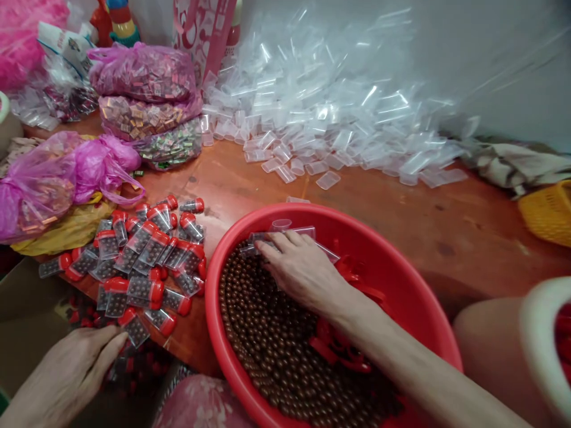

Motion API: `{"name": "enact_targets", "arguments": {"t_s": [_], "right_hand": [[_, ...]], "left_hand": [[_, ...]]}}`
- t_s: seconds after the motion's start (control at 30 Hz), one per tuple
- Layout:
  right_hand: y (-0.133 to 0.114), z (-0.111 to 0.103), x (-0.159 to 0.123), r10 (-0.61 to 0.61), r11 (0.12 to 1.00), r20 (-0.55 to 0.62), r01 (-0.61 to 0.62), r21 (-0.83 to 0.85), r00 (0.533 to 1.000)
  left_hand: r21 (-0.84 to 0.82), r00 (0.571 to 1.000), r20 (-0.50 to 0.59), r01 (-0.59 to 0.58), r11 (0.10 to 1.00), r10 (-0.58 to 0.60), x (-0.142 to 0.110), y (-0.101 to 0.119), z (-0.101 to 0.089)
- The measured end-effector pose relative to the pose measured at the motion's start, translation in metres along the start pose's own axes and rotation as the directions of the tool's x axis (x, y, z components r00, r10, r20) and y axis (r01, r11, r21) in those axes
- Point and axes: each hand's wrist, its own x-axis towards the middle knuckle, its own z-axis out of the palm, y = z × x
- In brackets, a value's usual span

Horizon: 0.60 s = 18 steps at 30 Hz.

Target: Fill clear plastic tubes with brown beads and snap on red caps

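My left hand (74, 371) is at the table's near left edge, thumb and fingers pinched on a small clear container (136, 331) with a red cap and dark beads inside. More capped, filled containers (145, 244) lie in a heap just beyond it. Over a large red basin (215, 297), my right hand (297, 264) has its fingers curled on a clear plastic container (255, 245), its grip partly hidden. Other clear containers (307, 230) lie around that hand. Shiny brown beads (267, 333) fill the basin's near left part, with red caps (334, 351) on the right.
Empty clear containers (321, 131) form a big pile against the wall. Pink bags (147, 77) of small pieces are stacked at the back left. Below the table edge an open box (31, 315) holds more capped containers. A pale tub (530, 345) stands at right, near a yellow basket (546, 211).
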Motion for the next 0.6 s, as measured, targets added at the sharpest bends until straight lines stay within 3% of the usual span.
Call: {"name": "enact_targets", "arguments": {"t_s": [0.1,0.17,0.23,0.3,0.4,0.5,0.6], "right_hand": [[0.000,0.004,0.009,0.003,1.000,0.026,-0.003,-0.020,1.000],[0.000,0.003,0.012,0.002,1.000,0.041,-0.001,-0.027,0.999],[0.001,0.000,0.011,0.006,0.999,0.040,-0.005,-0.033,0.999],[0.002,-0.005,0.007,0.019,1.000,0.026,-0.019,-0.005,0.999],[0.001,-0.020,-0.004,0.075,0.952,0.068,-0.091,0.292,0.995],[-0.004,-0.037,-0.018,0.077,0.678,0.186,-0.188,0.711,0.979],[-0.007,-0.045,-0.029,0.055,0.353,0.225,-0.230,0.907,0.973]], "left_hand": [[0.331,0.983,-0.186,0.068,0.941,-0.006,-0.001,-0.018,-0.001],[0.411,0.938,-0.302,-0.033,0.911,0.171,0.002,-0.009,0.003],[0.330,0.848,-0.355,-0.281,0.901,0.394,0.011,0.019,0.012],[0.261,0.737,-0.349,-0.517,0.815,0.579,0.025,0.058,0.023],[0.177,0.640,-0.362,-0.667,0.724,0.678,0.053,0.111,0.041],[0.229,0.565,-0.320,-0.733,0.640,0.761,0.077,0.139,0.052],[0.372,0.469,-0.180,-0.782,0.501,0.865,0.091,0.146,0.056]]}}
